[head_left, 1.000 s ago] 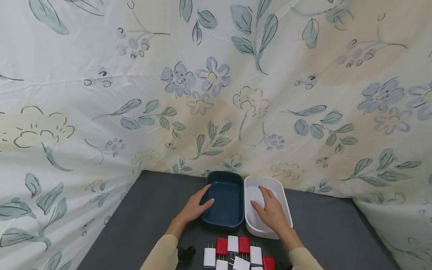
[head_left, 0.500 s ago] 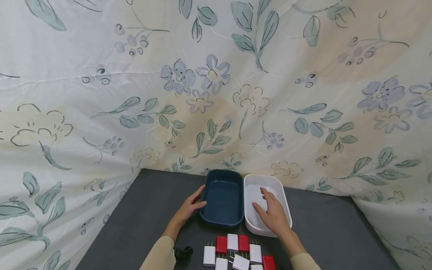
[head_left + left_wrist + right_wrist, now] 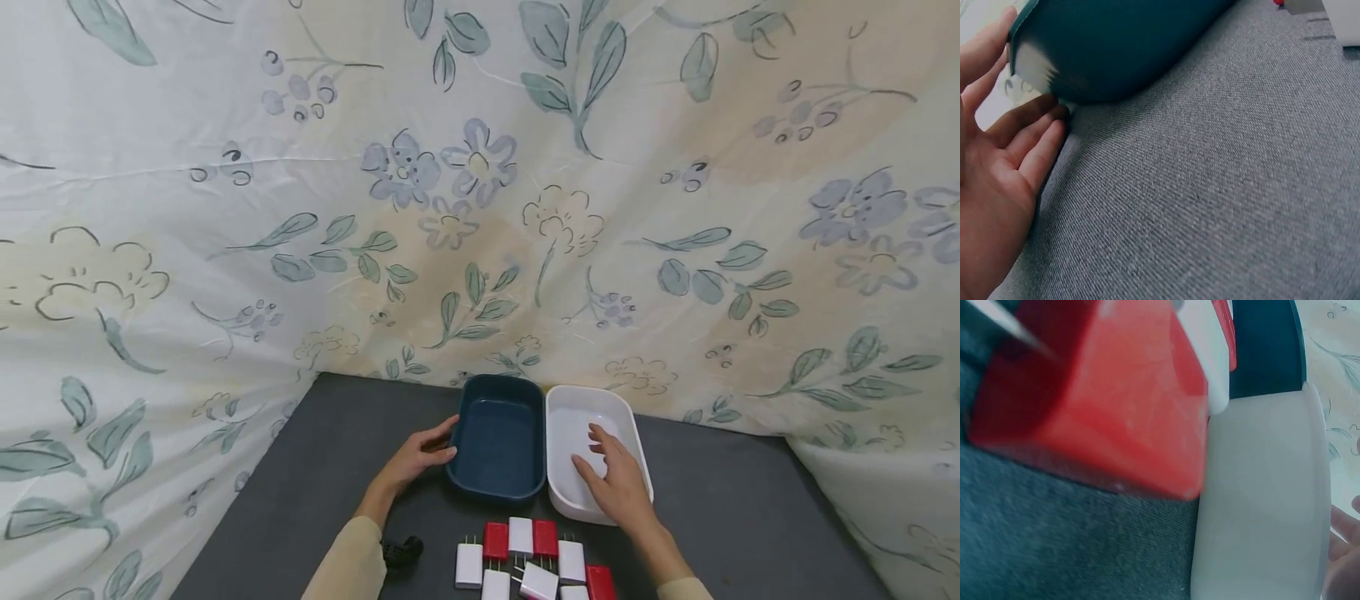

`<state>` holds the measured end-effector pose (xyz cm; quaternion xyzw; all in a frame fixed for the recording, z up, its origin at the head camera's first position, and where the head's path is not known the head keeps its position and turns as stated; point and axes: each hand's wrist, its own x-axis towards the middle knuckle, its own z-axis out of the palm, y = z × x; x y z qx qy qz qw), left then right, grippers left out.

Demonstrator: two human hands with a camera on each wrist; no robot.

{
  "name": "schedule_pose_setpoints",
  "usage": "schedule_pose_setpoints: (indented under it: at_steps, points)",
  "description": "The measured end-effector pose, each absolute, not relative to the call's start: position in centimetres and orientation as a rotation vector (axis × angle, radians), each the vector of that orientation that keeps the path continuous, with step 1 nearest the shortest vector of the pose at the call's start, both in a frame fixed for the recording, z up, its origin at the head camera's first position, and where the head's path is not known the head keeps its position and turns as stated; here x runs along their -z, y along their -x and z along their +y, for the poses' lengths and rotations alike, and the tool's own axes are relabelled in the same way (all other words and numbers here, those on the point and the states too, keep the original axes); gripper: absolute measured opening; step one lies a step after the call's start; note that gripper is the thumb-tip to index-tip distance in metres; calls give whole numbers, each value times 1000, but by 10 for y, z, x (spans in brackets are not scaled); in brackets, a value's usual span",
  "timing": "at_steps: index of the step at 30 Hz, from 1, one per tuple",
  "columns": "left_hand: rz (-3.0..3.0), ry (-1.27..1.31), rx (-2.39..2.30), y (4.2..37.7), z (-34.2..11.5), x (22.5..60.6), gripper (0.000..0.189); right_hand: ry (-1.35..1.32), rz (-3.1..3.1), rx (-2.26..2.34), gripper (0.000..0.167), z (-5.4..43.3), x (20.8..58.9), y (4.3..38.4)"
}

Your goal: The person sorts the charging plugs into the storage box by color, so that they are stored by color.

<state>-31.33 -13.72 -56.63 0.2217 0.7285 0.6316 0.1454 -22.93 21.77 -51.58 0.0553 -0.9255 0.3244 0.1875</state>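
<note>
My left hand is at the left side of a dark blue rectangular tub, its fingers extended toward the wall. In the left wrist view, the fingertips reach to the base of the tub's wall, and one finger meets its rim. Over a white tub, right beside the blue one, my right hand hovers with fingers spread, holding nothing. The right wrist view shows only part of that hand past the white tub's rim. Both tubs show bare floors.
Red and white plug adapters with metal prongs lie in front of the tubs, among them a red adapter and a white adapter. A black object lies by the left sleeve. Floral cloth hangs behind the dark grey tabletop.
My left hand has drawn back leftward from over the blue tub to its outer side. My right hand has shifted slightly right and toward me, still over the white tub.
</note>
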Motion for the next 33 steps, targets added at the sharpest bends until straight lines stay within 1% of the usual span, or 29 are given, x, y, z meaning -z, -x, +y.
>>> schedule_pose_setpoints:
  at_steps: [5,15,24,33]
  points:
    - [2106,-665,-1816,311,-138,570,58,-166,-2576,-939,59,219,519,225]
    - [2070,-630,-1817,307,-144,570,65,-144,-2486,-1030,52,221,521,208]
    - [2088,-670,-1813,309,-142,569,64,-11,-2445,-1332,48,219,521,190]
    - [2066,-685,-1824,308,-144,571,64,-36,-2401,-1505,47,214,517,175]
